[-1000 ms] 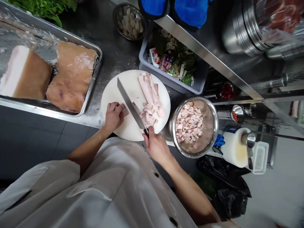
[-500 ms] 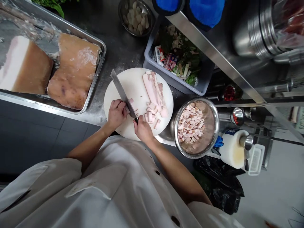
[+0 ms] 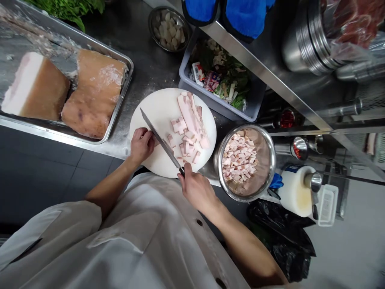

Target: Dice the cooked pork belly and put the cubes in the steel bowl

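Observation:
My right hand (image 3: 197, 186) is wrapped round the handle of a knife (image 3: 159, 138), whose blade slants up and left across a round white cutting board (image 3: 150, 100). My left hand (image 3: 141, 144) is closed, fingers curled, on a piece of pork (image 3: 155, 141) at the blade's left side. To the right of the blade lie cut pork pieces (image 3: 188, 146), with long pork strips (image 3: 194, 118) behind them. A metal bowl (image 3: 267, 160) at the board's right holds many diced pork pieces (image 3: 239, 158).
On the left, a metal tray (image 3: 128, 80) carries two large slabs of pork (image 3: 90, 92). Behind the board stand a grey bin (image 3: 210, 98) of scraps and a small bowl of peeled garlic (image 3: 170, 32). A steel shelf (image 3: 264, 68) overhangs the right side.
My right hand has drawn the knife toward me and right. My left hand has shifted slightly left. More cut pieces now show right of the blade.

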`<state>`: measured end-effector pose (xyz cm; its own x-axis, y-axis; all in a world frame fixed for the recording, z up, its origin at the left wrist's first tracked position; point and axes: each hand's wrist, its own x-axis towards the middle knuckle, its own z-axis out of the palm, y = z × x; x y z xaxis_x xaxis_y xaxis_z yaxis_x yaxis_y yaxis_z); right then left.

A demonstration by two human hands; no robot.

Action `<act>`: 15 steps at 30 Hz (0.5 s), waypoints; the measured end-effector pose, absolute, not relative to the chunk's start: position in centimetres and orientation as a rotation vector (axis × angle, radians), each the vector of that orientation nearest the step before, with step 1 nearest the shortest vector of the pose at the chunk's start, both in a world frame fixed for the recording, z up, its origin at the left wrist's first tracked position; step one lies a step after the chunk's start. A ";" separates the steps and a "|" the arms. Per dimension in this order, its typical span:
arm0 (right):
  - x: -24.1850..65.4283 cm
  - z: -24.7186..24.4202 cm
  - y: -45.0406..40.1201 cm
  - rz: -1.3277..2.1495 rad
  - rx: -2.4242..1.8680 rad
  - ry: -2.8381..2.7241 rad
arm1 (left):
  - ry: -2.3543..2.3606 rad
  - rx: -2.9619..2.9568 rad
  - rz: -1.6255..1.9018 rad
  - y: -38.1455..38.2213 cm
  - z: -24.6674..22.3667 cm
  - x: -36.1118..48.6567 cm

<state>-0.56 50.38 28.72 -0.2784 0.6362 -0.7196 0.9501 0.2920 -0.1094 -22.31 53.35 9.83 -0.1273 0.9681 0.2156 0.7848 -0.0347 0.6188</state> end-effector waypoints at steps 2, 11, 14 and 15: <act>-0.8 29.0 50.7 -0.758 1.398 1.965 | 1.964 1.848 0.919 53.3 9.9 -22.2; -5.1 21.7 53.6 -0.735 1.430 2.057 | 2.032 1.728 0.957 53.8 9.6 -22.6; -6.5 19.3 53.8 -0.752 1.471 2.124 | 2.069 1.754 0.970 54.2 9.7 -23.2; -6.8 19.1 54.0 -0.795 1.491 2.160 | 2.074 1.773 0.973 54.4 9.8 -23.3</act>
